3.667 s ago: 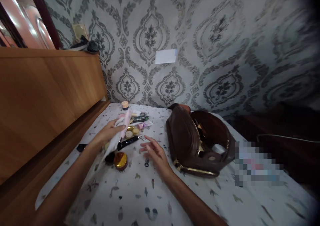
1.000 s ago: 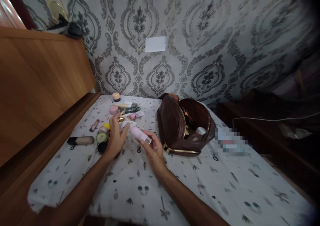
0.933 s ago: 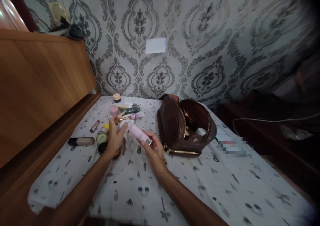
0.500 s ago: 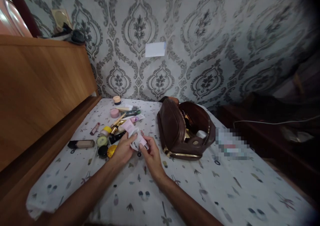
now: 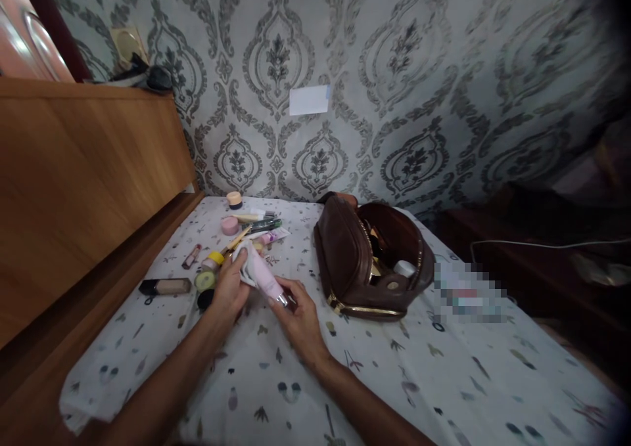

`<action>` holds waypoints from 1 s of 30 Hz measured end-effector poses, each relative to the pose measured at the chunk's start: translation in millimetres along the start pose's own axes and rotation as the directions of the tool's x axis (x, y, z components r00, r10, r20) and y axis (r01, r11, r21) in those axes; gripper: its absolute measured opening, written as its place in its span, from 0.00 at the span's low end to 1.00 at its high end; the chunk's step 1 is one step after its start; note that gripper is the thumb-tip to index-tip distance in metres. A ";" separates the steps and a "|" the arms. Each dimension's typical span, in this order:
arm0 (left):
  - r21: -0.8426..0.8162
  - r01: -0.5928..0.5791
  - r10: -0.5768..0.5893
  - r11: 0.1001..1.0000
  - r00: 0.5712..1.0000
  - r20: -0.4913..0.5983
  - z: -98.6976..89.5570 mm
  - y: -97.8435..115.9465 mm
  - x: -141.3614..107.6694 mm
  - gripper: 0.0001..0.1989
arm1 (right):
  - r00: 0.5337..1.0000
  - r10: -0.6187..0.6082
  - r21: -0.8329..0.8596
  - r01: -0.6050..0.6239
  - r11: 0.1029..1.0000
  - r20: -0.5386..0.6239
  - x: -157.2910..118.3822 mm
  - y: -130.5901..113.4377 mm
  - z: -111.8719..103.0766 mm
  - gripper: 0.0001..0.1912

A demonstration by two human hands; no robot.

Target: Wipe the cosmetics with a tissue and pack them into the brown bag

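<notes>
A pale pink squeeze tube [image 5: 266, 278] with a silvery cap is held between my hands above the table. My left hand [image 5: 231, 287] is closed on a white cloth [image 5: 247, 262] wrapped round the tube's far end. At the cap end, my right hand [image 5: 300, 314] pinches the tube between thumb and fingers. Cosmetics lie just beyond and left of my hands: a yellow-lidded jar [image 5: 213, 260], a green jar [image 5: 204, 280], a pink jar [image 5: 229, 225] and a white and purple tube [image 5: 273, 236]. My left hand partly hides some of them.
A brown makeup bag [image 5: 345, 255] stands unzipped on the right, with items inside. A foundation bottle [image 5: 165, 286] and a small lip gloss tube [image 5: 192, 256] lie at the left. The wooden cabinet [image 5: 93, 190] borders the patterned tablecloth [image 5: 266, 393]; a blurred patch sits right of the bag.
The cloth has moved along the tube to its far end, leaving more of the pink body bare. My left hand has shifted left with it, while the right still grips the cap end.
</notes>
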State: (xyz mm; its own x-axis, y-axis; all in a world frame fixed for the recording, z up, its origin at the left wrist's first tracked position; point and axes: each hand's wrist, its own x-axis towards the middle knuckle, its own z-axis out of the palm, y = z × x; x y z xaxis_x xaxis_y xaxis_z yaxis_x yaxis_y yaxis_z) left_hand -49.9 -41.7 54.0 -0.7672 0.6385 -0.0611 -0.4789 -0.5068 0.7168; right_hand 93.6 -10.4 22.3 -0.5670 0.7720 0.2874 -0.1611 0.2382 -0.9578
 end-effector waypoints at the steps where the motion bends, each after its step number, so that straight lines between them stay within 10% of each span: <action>1: -0.004 -0.007 0.007 1.000 1.000 -0.011 -1.4 2.0 2.6 0.07 | 1.000 0.009 0.009 -0.009 1.000 0.008 -0.5 -0.3 0.6 0.16; 21: 0.113 0.164 -0.186 0.980 0.956 0.228 7.7 -11.0 -27.9 0.27 | 0.967 0.253 0.415 -0.246 0.876 0.038 3.8 2.1 1.2 0.20; 30: 0.167 0.094 -0.118 0.981 0.983 0.142 7.9 -11.6 -25.9 0.29 | 0.978 0.208 0.321 -0.196 0.927 -0.005 0.6 11.6 7.3 0.23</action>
State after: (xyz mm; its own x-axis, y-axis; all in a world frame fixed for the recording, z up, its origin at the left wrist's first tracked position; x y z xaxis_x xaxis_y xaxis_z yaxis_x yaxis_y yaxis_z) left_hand -21.2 -47.8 52.7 -0.6364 0.7699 -0.0460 -0.4709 -0.3406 0.8138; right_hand 85.5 -11.4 11.3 -0.5839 0.8077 0.0815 -0.2975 -0.1195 -0.9472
